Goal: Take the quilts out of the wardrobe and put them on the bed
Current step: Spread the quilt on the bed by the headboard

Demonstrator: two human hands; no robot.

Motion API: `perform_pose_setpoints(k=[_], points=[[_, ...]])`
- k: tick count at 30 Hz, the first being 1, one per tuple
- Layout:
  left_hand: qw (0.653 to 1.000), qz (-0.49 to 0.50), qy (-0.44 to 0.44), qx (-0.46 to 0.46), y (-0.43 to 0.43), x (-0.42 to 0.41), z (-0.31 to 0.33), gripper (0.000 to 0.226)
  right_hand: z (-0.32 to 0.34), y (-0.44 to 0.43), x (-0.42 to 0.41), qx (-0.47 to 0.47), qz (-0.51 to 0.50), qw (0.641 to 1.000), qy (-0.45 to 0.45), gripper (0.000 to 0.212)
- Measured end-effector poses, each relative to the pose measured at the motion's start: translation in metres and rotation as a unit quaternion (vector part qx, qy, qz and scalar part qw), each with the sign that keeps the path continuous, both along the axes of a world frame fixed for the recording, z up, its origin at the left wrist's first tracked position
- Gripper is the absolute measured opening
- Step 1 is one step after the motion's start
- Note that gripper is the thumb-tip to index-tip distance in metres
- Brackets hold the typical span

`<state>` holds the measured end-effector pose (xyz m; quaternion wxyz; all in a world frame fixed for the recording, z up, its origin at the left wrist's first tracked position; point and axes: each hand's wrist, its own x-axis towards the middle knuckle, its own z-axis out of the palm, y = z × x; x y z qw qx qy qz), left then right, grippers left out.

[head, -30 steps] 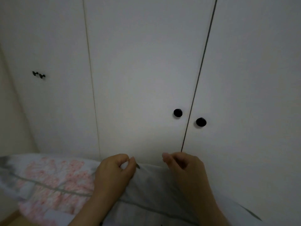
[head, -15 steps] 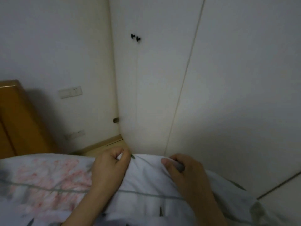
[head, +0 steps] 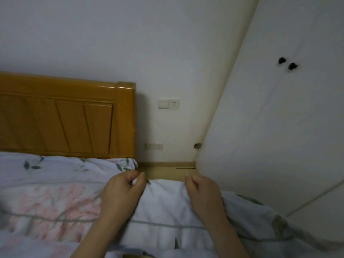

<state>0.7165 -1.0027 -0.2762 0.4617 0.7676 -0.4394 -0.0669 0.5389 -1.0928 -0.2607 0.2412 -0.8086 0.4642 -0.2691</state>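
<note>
A white quilt (head: 163,211) with pink blossoms and grey-green leaves fills the bottom of the view. My left hand (head: 122,192) and my right hand (head: 202,192) both pinch its far edge, side by side. At the left stands the bed, with an orange wooden headboard (head: 67,116) and floral bedding (head: 61,170) below it. The quilt's left part lies over that bedding. The white wardrobe (head: 279,127) stands at the right with its doors closed and two black knobs (head: 287,63) showing.
A narrow strip of wooden floor (head: 165,171) runs between the bed and the wardrobe. A switch and socket plate (head: 169,103) and a lower outlet (head: 154,146) sit on the white wall behind it.
The view has swung left from the wardrobe doors to the bed and headboard. Both hands have kept their grip on the quilt's edge and carried it along.
</note>
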Motion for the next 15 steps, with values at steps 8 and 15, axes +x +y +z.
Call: perform_pose_setpoints(k=[8, 15], points=[[0.991, 0.123, 0.003, 0.05, -0.005, 0.071, -0.023, 0.049, -0.017, -0.049, 0.1, 0.046, 0.111, 0.993, 0.015, 0.051], [0.972, 0.218, 0.014, 0.081, -0.048, 0.101, -0.032, 0.048, -0.028, -0.122, 0.163, 0.063, 0.2, 0.977, 0.036, 0.052]])
